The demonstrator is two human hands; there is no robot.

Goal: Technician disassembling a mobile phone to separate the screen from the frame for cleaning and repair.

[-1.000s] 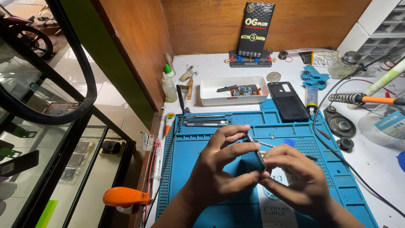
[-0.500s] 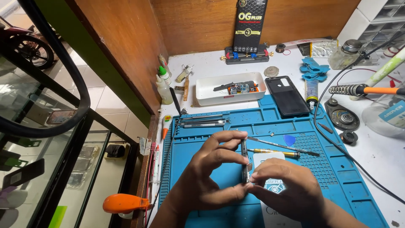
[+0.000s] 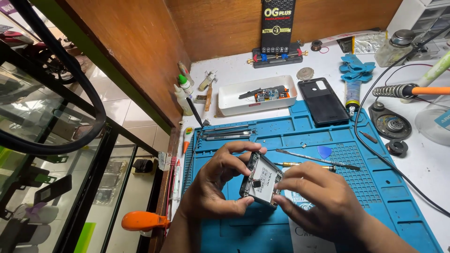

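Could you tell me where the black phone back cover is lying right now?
The black back cover lies at the blue mat's far edge, right of the white tray.

1. The white desk [image 3: 225, 70] stands against a wooden wall and carries a blue work mat [image 3: 375, 187] across its front.
2. On the mat lie a thin metal spatula [image 3: 318, 159], a blue pick [image 3: 324, 151], a small screwdriver [image 3: 293, 164] and tweezers [image 3: 229, 132].
3. A black phone back cover [image 3: 323, 100] lies across the mat's far edge.
4. Behind the mat sits a white tray [image 3: 229, 100] of small parts.
5. A soldering iron stand [image 3: 391, 124] and small bottles [image 3: 183, 93] rest on the bare desk.
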